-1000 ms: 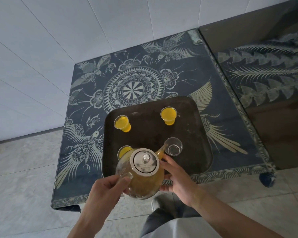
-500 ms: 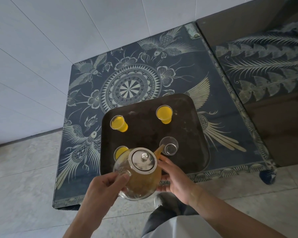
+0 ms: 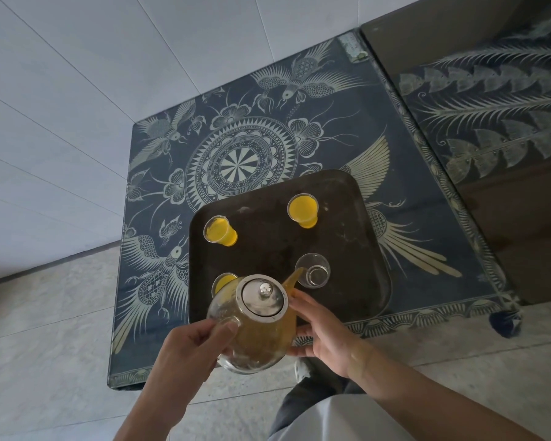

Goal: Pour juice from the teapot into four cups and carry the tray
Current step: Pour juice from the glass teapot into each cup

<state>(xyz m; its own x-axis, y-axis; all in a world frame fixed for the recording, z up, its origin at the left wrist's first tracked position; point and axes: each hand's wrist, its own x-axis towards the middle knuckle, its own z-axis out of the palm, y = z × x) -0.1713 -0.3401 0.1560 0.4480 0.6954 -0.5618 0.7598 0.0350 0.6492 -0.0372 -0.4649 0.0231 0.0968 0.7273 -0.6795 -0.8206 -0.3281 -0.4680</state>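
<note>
Worktop (image 3: 159,218), dark blue with pale bird pattern, carrying a dark tray (image 3: 268,246) at centre frame. Left hand (image 3: 191,348), lower centre: fingers curled round the handle of the glass teapot (image 3: 258,329), which is held over the tray's lower edge. Juice-filled cups: upper-left cup (image 3: 220,231); lower-left cup (image 3: 223,281), partly behind the pot; upper-right cup (image 3: 303,210). Empty cup (image 3: 312,270), at the spout tip. Right hand (image 3: 325,332): straight fingers laid against the pot's side.

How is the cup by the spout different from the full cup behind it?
The near cup is empty and see-through; the far cup is full of yellow juice. The teapot's spout is at the near cup's rim; nothing is by the far cup. Both stand upright on the tray.
</note>
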